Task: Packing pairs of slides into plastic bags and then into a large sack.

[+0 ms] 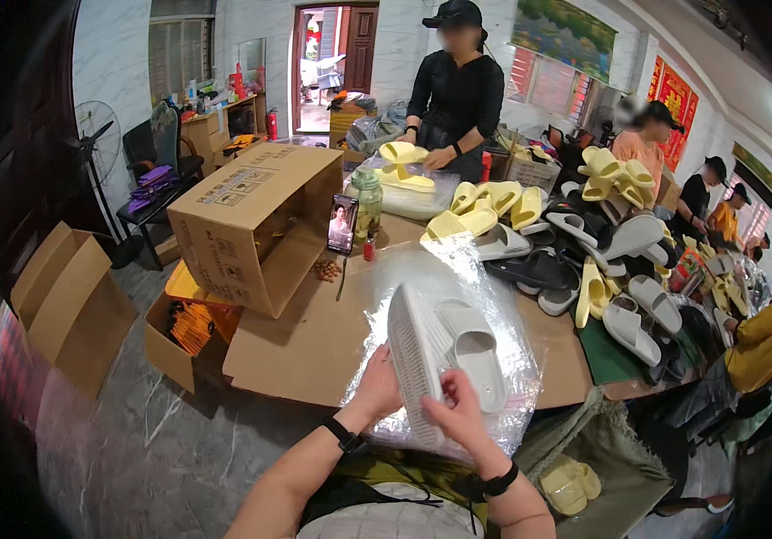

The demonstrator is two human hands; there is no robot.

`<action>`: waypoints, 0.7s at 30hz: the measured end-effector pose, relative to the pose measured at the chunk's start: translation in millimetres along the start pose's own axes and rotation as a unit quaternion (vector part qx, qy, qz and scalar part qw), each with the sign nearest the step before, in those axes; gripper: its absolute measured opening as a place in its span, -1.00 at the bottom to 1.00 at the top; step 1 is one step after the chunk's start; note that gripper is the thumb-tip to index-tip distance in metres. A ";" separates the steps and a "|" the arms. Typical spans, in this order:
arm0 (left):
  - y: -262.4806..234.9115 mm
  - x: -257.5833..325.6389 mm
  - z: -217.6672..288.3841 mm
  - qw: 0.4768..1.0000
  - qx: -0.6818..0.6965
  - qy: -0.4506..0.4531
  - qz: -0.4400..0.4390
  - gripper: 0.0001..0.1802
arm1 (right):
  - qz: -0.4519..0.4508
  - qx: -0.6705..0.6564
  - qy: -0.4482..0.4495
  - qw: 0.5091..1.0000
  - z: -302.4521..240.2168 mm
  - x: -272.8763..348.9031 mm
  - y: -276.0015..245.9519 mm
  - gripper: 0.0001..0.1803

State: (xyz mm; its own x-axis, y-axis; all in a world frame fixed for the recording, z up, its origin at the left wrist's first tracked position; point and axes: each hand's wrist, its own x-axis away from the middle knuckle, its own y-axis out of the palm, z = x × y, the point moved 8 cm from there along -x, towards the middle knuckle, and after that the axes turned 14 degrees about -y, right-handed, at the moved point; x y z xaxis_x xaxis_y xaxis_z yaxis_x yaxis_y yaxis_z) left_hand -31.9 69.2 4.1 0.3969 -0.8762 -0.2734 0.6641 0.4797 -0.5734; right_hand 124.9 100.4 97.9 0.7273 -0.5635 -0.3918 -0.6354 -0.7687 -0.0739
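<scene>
A light grey slide sandal (411, 350) is tipped on its side, its ribbed sole turned to the left. My left hand (381, 381) supports the sole side, with the fingers partly hidden behind it. My right hand (458, 410) pinches the sandal's edge near its lower end. Just to the right lies a second grey slide sandal (487, 370), strap up. Beneath both is a stack of clear plastic bags (514, 334), shiny and wrinkled, on the cardboard-covered table (287, 359).
A large cardboard box (251, 193) lies open at the left, beside a propped phone (342, 225) and a green bottle (368, 202). Heaped yellow, grey and black slides (575, 238) cover the right. A co-worker (458, 94) handles yellow slides opposite. A cloth-lined bin (606, 449) stands lower right.
</scene>
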 end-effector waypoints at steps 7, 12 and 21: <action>-23.1 8.4 43.3 0.981 -0.172 -0.029 0.084 -0.22 | -0.054 0.395 -0.131 0.908 -36.7 -31.3 0.7 -0.64; -24.8 3.9 44.1 0.987 -0.139 -0.031 0.073 -0.25 | -0.094 0.483 -0.186 0.851 -5.2 -31.2 18.5 -0.78; -27.4 5.2 48.2 0.983 -0.154 -0.013 0.103 -0.31 | 0.036 0.505 -0.101 0.857 5.1 -47.8 -56.9 -0.51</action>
State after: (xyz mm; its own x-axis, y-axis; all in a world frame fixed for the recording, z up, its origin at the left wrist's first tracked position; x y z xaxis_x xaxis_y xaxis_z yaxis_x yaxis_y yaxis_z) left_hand -17.5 53.6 55.6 0.5223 -0.7582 -0.3902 0.3461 0.6067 -0.7156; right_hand 125.0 172.6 116.1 0.6813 -0.4573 -0.5716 -0.6518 -0.0235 -0.7580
